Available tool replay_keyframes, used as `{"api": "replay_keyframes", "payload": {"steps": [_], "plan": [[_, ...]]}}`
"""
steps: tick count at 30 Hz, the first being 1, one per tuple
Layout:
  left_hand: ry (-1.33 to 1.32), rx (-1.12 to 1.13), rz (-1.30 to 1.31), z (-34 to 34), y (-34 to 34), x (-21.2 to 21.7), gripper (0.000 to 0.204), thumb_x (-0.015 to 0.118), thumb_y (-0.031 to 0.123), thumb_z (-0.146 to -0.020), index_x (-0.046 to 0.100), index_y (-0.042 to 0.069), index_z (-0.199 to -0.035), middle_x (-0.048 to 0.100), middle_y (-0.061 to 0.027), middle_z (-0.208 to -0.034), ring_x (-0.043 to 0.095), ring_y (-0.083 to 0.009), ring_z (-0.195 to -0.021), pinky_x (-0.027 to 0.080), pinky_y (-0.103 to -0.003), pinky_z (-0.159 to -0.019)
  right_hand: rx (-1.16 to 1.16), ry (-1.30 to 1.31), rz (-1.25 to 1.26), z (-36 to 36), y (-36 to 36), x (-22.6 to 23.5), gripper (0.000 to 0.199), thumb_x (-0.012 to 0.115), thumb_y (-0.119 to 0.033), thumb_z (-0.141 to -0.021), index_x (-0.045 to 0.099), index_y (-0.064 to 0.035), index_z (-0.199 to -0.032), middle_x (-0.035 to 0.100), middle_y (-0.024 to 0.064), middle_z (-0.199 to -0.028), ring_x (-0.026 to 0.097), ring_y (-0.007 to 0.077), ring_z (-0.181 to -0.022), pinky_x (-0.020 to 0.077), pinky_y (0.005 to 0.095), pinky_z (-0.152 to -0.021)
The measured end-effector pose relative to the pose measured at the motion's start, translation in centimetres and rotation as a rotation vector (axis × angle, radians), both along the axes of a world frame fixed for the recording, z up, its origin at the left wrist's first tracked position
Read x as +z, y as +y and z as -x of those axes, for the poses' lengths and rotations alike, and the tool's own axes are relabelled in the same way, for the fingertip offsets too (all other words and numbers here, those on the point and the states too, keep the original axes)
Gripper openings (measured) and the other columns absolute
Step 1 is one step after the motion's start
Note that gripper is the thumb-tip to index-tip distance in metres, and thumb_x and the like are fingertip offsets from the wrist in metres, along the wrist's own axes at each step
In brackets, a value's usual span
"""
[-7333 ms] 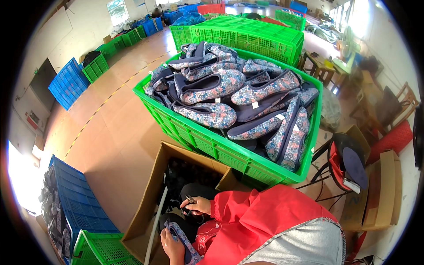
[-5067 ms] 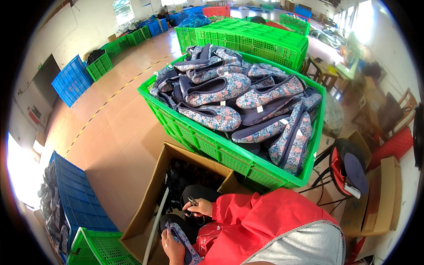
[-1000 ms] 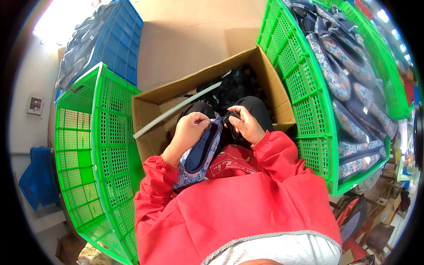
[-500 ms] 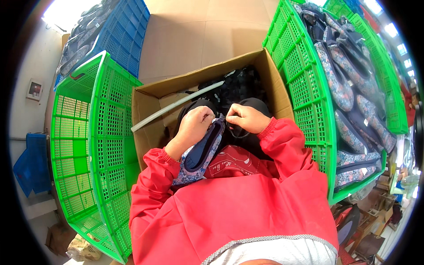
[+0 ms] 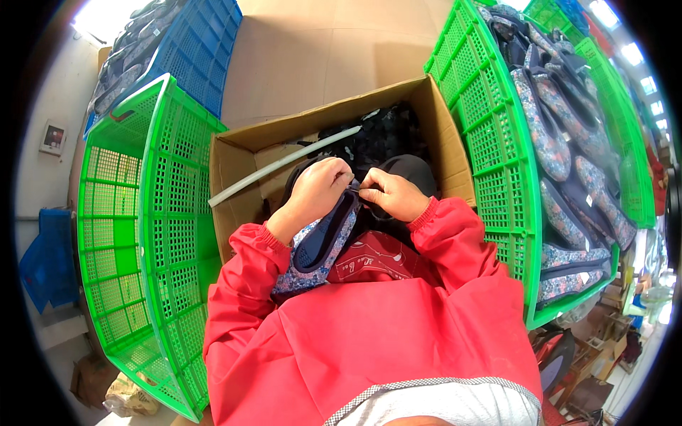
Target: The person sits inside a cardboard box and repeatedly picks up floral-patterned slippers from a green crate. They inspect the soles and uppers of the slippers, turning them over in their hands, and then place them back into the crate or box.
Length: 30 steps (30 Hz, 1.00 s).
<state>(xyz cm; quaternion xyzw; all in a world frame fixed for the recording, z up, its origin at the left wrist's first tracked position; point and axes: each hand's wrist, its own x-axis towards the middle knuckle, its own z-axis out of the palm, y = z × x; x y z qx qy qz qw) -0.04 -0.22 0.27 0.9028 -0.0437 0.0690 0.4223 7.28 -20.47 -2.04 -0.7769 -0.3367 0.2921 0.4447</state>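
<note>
A floral blue-and-pink slip-on shoe [image 5: 342,234] with a dark blue lining rests on my lap, its sole end toward my body. At its far end, my left hand [image 5: 320,188] is closed, fingers pinched on the dark edge. Opposite it, my right hand [image 5: 396,195] is also closed, with thumb and forefinger pinching the same end of the shoe. The fingertips of both hands almost meet, and whatever fine detail lies between them is too small to make out. My red sleeves cover both forearms.
An open cardboard box [image 5: 238,138] with black scraps stands before me, a pale rod [image 5: 284,167] lying across it. Green crates stand left [image 5: 181,213] and right [image 5: 490,149]; the right one holds several floral shoes [image 5: 543,128]. A blue crate [image 5: 195,57] is at the far left.
My left hand has rolled over the end of the shoe, hiding its fingertips more. My right hand has shifted slightly left, closer to the left. Both still pinch the shoe.
</note>
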Motion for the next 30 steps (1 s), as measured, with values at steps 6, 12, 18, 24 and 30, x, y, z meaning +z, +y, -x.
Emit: {"api": "replay_keyframes", "payload": {"steps": [6,12,18,24,30], "plan": [[0.044,0.013,0.018,-0.3,0.1,-0.5,0.011,0.062,0.010,-0.086,0.063,-0.001,-0.086,0.062,-0.0164,-0.082,0.060,-0.0336,-0.077,0.048,-0.039,-0.070,-0.057,-0.011,-0.028,1.0,0.1,-0.1,0.024,0.061,-0.031,-0.093,0.059,-0.0074,-0.097,0.068,0.0137,-0.086,0.066,0.0329,-0.083,0.0483,0.0405,-0.072],[0.039,0.059,0.031,-0.9,0.6,-0.9,0.012,0.063,0.011,-0.087,0.064,-0.001,-0.087,0.063,-0.0124,-0.076,0.062,-0.0234,-0.068,0.049,-0.034,-0.064,-0.102,0.149,-0.155,1.3,-0.1,-1.6,0.017,0.062,-0.021,-0.094,0.058,-0.0043,-0.094,0.067,0.0093,-0.081,0.064,0.0208,-0.078,0.0487,0.0331,-0.072],[0.136,0.186,0.146,-3.0,1.8,-0.3,0.011,0.063,0.008,-0.087,0.065,-0.002,-0.089,0.065,-0.0076,-0.069,0.063,-0.0125,-0.062,0.049,-0.029,-0.058,-0.156,0.325,-0.298,1.9,-0.7,-2.8,0.014,0.061,-0.016,-0.096,0.057,-0.0024,-0.093,0.064,0.0057,-0.080,0.059,0.0121,-0.077,0.0481,0.0283,-0.073],[-0.050,0.141,0.141,-4.0,2.2,-1.0,0.014,0.060,0.002,-0.083,0.065,-0.001,-0.096,0.069,-0.0106,-0.094,0.067,-0.0190,-0.088,0.052,-0.030,-0.077,-0.177,0.188,-0.305,0.4,-0.4,-1.9,0.017,0.061,-0.018,-0.096,0.058,-0.0020,-0.099,0.065,0.0066,-0.083,0.062,0.0130,-0.080,0.0489,0.0287,-0.075],[-0.078,0.203,-0.088,0.9,2.4,-0.2,0.018,0.063,0.007,-0.079,0.065,0.004,-0.097,0.065,-0.0128,-0.092,0.064,-0.0330,-0.090,0.051,-0.040,-0.079,-0.055,0.182,-0.259,-1.2,0.9,0.9,0.022,0.061,-0.022,-0.096,0.060,-0.0016,-0.103,0.068,0.0091,-0.088,0.065,0.0172,-0.083,0.0494,0.0307,-0.077]]}}
